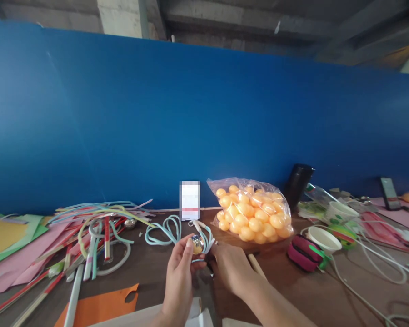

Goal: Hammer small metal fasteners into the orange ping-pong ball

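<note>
My left hand (180,265) pinches a small shiny ball (197,244), silver with a golden reflection, between thumb and fingers. Beside it, my right hand (233,268) is closed with its fingers curled down. What those fingers grip is hidden behind the hand. A light blue cord (163,234) lies in loops on the table behind my left hand. More loops of pale blue and white cord pass just behind the ball, close to both hands.
A clear bag of orange balls (252,213) stands behind my right hand. A blurred-out phone (190,200) leans on the blue partition (191,113). Tubes and sticks (105,236) pile up leftward, near orange paper (105,306). A maroon pouch (303,253) and white cup (324,240) sit rightward.
</note>
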Tool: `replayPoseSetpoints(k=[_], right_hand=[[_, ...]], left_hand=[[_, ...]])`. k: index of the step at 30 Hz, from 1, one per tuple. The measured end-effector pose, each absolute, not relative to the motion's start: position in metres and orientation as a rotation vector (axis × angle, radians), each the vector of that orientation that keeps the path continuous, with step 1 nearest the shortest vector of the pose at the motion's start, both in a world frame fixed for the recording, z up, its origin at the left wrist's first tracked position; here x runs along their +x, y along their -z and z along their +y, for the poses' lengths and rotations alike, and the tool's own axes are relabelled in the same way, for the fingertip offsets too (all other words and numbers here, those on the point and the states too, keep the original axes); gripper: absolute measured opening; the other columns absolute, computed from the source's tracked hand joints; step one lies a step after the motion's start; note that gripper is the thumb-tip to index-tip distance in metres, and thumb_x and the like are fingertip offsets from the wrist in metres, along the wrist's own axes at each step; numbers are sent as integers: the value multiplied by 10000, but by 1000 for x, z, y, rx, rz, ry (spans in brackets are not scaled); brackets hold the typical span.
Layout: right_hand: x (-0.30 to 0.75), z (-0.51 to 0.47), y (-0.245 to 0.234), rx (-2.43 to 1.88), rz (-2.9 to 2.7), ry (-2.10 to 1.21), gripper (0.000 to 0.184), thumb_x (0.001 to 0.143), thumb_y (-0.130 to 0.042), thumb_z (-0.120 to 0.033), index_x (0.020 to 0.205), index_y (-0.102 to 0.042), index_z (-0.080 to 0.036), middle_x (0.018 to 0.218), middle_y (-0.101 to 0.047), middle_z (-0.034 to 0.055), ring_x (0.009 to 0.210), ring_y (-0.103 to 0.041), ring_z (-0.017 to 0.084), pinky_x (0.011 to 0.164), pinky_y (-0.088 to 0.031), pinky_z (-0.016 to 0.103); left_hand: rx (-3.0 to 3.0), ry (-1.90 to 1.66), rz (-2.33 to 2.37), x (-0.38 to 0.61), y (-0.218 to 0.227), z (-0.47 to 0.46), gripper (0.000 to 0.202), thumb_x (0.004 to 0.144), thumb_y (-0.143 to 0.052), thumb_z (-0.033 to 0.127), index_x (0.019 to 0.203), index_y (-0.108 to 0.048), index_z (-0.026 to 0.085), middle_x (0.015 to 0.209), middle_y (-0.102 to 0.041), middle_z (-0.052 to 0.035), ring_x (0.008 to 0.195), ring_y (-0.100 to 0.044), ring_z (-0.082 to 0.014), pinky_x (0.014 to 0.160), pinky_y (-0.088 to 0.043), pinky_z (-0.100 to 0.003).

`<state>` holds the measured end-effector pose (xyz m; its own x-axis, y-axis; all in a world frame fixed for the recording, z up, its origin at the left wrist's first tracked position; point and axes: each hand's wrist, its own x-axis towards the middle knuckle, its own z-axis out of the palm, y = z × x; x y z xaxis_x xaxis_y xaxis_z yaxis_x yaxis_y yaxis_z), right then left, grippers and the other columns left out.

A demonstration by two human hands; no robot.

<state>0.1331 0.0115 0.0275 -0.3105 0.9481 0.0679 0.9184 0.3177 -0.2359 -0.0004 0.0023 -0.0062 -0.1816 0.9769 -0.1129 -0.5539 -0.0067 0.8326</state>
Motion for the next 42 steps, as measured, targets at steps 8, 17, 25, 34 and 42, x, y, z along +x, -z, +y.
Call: replayPoseSetpoints(k=[8, 17, 25, 34, 42], right_hand=[[133, 11, -26, -1741, -2372, -256, 222, 859, -543, -221, 1043, -666, -237, 994, -760, 87, 901, -726, 291, 658, -454, 295], [135, 16, -21, -1752, -2381, -308, 157, 880, -581, -217, 1002, -677, -190, 943, -751, 51, 828, -714, 230, 688, -513, 340], [136, 13, -27, -1755, -2317, -285, 195, 806, -560, -165, 932, -691, -233, 901, -767, 68, 848, -726, 291, 603, -419, 294], [136, 5, -52, -1726, -2274, -350, 195, 809, -537, -187, 898, -705, -227, 866, -772, 72, 827, -731, 259, 566, -399, 250], [138, 9, -36, -1688, -2316, -359, 206, 795, -582, -183, 947, -711, -236, 876, -780, 61, 827, -729, 243, 596, -399, 247]], left_hand=[[569, -1521, 901, -1, 5, 3, 399, 727, -739, 408, 1032, -659, 163, 860, -674, -46, 643, -627, -129, 538, -532, -230], [582, -1491, 891, 0, 5, 3, 403, 740, -728, 404, 1047, -646, 156, 867, -677, -55, 653, -634, -135, 541, -532, -229], [585, -1491, 883, -1, 4, 2, 400, 735, -734, 400, 1042, -654, 156, 863, -681, -54, 653, -633, -134, 543, -533, -233], [550, -1470, 864, -1, 0, 2, 409, 711, -754, 400, 1031, -667, 160, 859, -683, -56, 644, -635, -132, 551, -535, -233], [585, -1465, 880, 0, 2, 1, 392, 748, -720, 408, 1046, -654, 161, 868, -681, -56, 654, -629, -133, 558, -536, -234]])
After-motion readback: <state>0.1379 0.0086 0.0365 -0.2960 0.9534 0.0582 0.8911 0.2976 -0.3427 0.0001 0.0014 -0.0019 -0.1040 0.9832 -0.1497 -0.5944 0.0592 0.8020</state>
